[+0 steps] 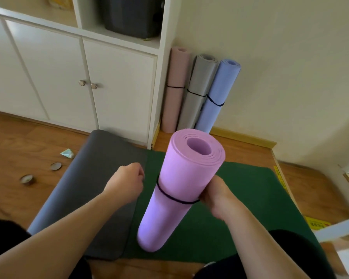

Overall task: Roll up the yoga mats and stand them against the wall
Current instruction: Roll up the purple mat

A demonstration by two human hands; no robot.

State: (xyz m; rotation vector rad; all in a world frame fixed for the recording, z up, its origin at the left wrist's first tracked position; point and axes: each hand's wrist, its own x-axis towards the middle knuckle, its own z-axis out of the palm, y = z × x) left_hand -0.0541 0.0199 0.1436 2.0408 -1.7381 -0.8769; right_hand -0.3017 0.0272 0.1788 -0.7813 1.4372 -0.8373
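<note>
A rolled purple mat (179, 184) stands upright on the green mat (240, 198), bound at its middle by a dark band (169, 196). My right hand (216, 196) grips the roll's right side at the band. Just left of the roll, my left hand (127, 182) has curled fingers; whether it pinches the band's end I cannot tell. A dark grey mat (89, 188) lies flat on the floor to the left. Three rolled, banded mats lean in the corner against the wall: pink (175, 87), grey (197, 91), blue (218, 97).
A white cabinet (69, 73) with shelves stands at the back left. Two tape rolls (28, 179) and a small tube (68, 153) lie on the wooden floor to the left. A raised wooden step edge (284, 178) runs along the right.
</note>
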